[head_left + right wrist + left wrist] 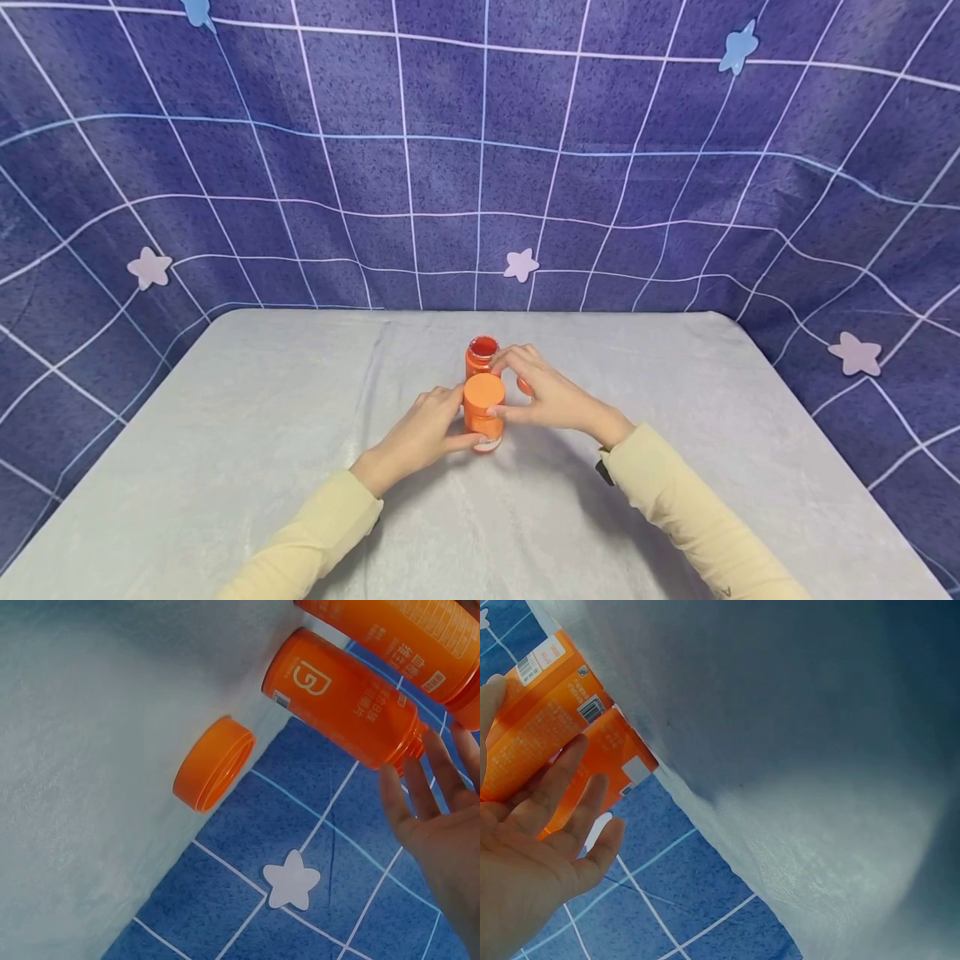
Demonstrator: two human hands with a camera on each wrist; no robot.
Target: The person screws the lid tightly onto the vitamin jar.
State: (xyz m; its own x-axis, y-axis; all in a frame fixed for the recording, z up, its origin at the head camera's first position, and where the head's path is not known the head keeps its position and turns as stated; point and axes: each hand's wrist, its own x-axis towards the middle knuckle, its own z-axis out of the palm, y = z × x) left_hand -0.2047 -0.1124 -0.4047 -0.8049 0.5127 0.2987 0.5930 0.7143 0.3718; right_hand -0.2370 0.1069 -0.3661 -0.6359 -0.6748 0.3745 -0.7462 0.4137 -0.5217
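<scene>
An orange bottle (477,423) with its orange lid (483,390) on stands upright at the front, and my left hand (422,429) holds it low, thumb across the near side and fingers round the left. My right hand (558,402) is at the lid from the right, thumb tip by its near edge and fingers stretched past its far side, close to the neck of a second bottle. That second orange bottle (337,697) stands uncapped just behind, its round mouth showing in the head view. A loose orange cap (214,765) lies on the table, partly hidden by my right hand in the head view.
Everything stands on a table with a pale grey cloth (247,417). A blue-purple curtain (442,175) with a line grid and stars hangs behind the table and along both sides.
</scene>
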